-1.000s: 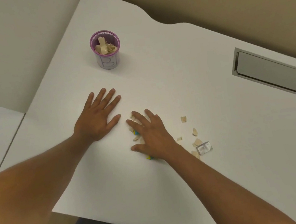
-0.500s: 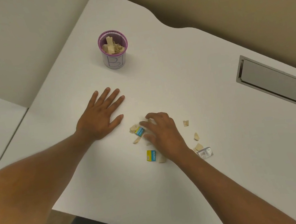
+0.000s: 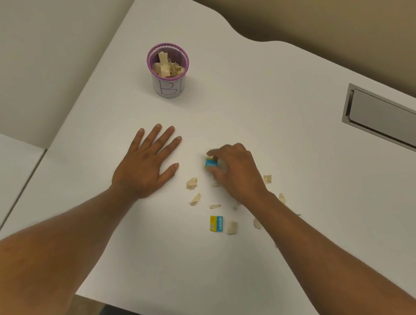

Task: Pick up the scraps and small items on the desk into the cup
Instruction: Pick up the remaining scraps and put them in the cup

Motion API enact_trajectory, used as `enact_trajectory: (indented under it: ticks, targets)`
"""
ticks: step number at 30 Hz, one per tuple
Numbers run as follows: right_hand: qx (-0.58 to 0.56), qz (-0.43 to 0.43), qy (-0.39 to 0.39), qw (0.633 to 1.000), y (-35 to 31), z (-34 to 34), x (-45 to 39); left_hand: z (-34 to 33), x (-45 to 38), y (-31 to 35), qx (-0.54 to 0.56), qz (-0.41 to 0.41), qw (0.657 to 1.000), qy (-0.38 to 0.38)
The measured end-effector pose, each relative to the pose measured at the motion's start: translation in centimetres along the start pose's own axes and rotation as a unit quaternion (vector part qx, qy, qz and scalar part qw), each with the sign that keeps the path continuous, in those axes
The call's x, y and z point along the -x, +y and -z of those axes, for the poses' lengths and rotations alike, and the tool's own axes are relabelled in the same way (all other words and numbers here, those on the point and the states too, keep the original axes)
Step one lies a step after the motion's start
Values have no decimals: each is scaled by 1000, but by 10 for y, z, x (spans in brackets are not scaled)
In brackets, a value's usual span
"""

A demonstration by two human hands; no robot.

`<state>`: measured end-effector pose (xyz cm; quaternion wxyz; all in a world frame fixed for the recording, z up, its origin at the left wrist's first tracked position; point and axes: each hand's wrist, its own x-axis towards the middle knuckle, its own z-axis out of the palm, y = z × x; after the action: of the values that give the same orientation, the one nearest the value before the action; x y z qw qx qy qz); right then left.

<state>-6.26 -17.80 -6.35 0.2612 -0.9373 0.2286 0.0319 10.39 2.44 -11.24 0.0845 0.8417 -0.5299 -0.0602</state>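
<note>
- Your right hand (image 3: pixel 233 172) is curled around a small blue and yellow box (image 3: pixel 211 162), fingertips and thumb pinching it at the sides. Can't tell if it's off the desk (image 3: pixel 294 144) yet or just squeezed against it.
- Your left hand (image 3: pixel 145 164) is flat on the desk, fingers spread, holding nothing.
- The cup (image 3: pixel 169 70) sits well beyond both hands, upright, and already looks pretty stuffed with paper bits.
- A second box (image 3: pixel 216 223) lies closer to you, with torn paper scraps (image 3: pixel 192 183) scattered around your right wrist.
- Stuff that could bite you, I reckon: that pinch looks shallow, so the box might pop out on the way to the cup.
- The cup is so full that dropping the box on top could let it bounce off or push scraps over the rim.
- Your forearm hangs right over some scraps, so swinging it forward low could drag them off or scatter them.
- Knocking the cup's rim could tip it.
</note>
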Motion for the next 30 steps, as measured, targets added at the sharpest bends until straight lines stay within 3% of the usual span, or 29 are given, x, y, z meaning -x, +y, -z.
enact_trajectory:
  ticks: [2, 6, 10, 13, 16, 23, 27, 30]
  targets:
    - [-29, -12, 13, 999, -2, 2, -8, 0, 0, 0, 1, 2, 1000, 0]
    - [72, 58, 72, 993, -11, -12, 3, 0, -1, -1, -6, -3, 1000, -4]
    - [98, 219, -11, 971, -16, -40, 28, -1, -1, -2, -8, -2, 1000, -5]
    - [118, 224, -51, 966, -8, -46, 32, -2, -1, -2, -9, -4, 1000, -3]
    - [89, 226, -26, 970, 8, -41, 31, -2, -2, -2, -11, -5, 1000, -1]
    - [21, 91, -17, 996, 49, 8, 62, 0, -1, 0, -6, -1, 1000, 0]
    - [-67, -34, 50, 996, 50, 28, 93, 1, -1, 2, 1, -1, 1000, -2]
    - [-97, -94, 9, 991, 40, 17, 127, 1, -1, 2, 1, 0, 1000, 0]
